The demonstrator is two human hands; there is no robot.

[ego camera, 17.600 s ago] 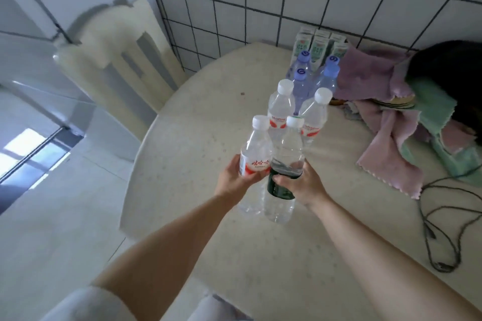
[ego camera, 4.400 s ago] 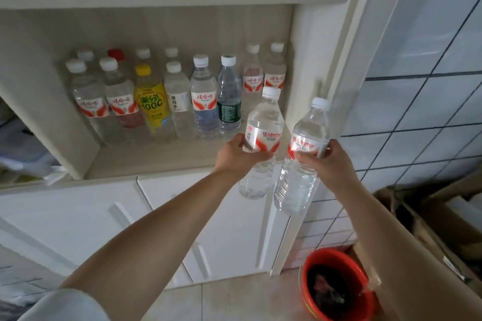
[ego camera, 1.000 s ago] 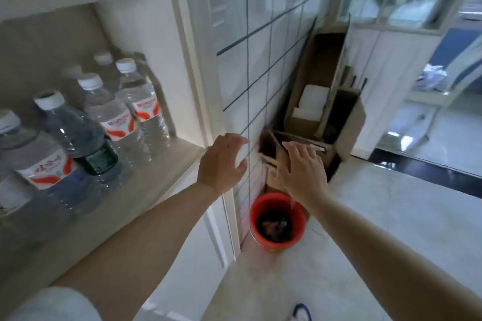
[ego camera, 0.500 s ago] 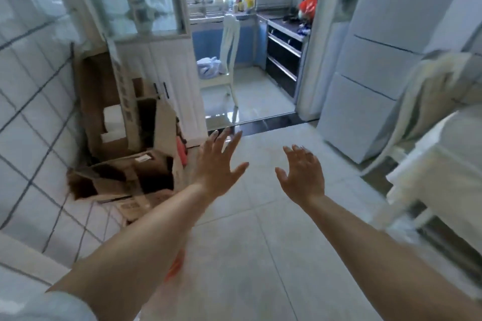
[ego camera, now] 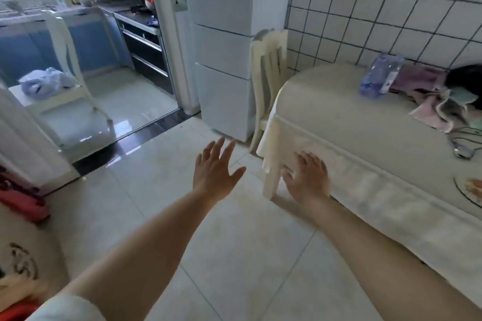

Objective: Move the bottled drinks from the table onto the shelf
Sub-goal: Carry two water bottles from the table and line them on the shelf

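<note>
While the blue-tinted bottles (ego camera: 379, 78) are standing at the far side of the bench (ego camera: 339, 122), we are reaching with left hand (ego camera: 214, 173) and right hand (ego camera: 307, 177) spread, holding nothing; presumably heavy, slick, best gripped mid-body.

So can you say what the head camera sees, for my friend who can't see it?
Two empty, open hands, left and right, reach out over a tiled floor toward a table on the right. Blurry blue bottles stand at the table's far side by the tiled wall, beside pink cloths. A chair stands past the table.
</note>
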